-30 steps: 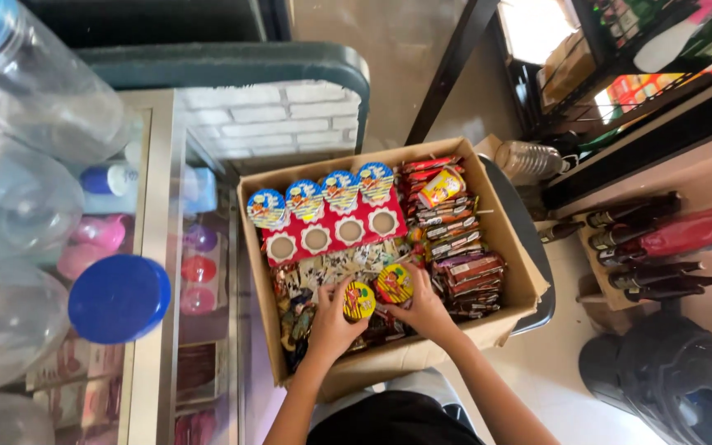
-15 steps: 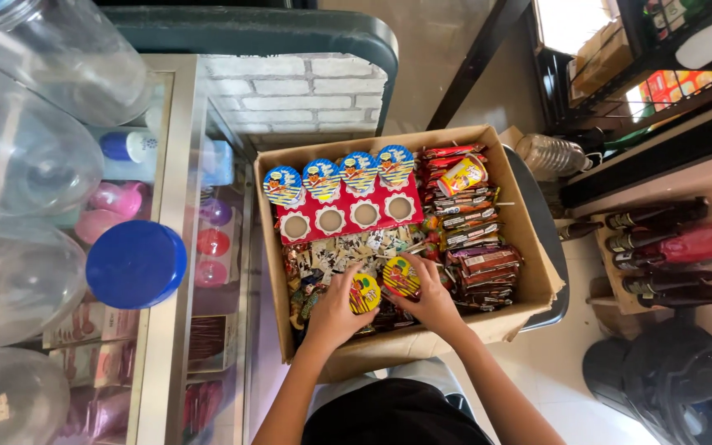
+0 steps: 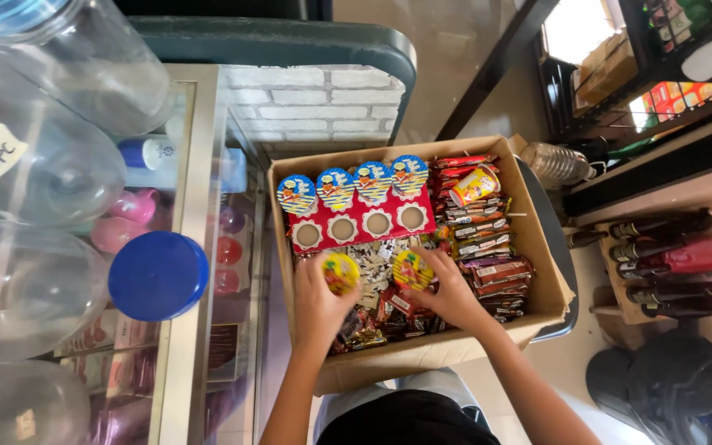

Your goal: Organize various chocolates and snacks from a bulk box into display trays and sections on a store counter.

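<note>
Both hands are inside the cardboard box (image 3: 550, 272), which sits on a dark chair (image 3: 558, 247).

Left hand (image 3: 319, 301) – fingers curled around a small round cup with a yellow lid (image 3: 340, 273), held just above the loose snack packets (image 3: 389, 317) near the box's front. Right hand (image 3: 451, 292) – fingers pinched on a second yellow-lidded cup (image 3: 412, 269), close beside the first, the two cups apart but near.

Behind the cups lies a red card tray (image 3: 360, 222) with four round holes in it; four blue-lidded cups (image 3: 354, 185) stand in a row along its far edge. Stacked dark-red wrapped bars (image 3: 488, 247) fill the box's right side, with one yellow-orange cup (image 3: 474, 186) tipped on top.

To the left – a glass display case (image 3: 195, 206) with clear plastic jars (image 3: 35, 165) on top and a blue jar lid (image 3: 158, 274). To the right, dark bottles (image 3: 661, 255) lie in a low crate. A clear plastic bottle (image 3: 558, 163) lies behind the box.
</note>
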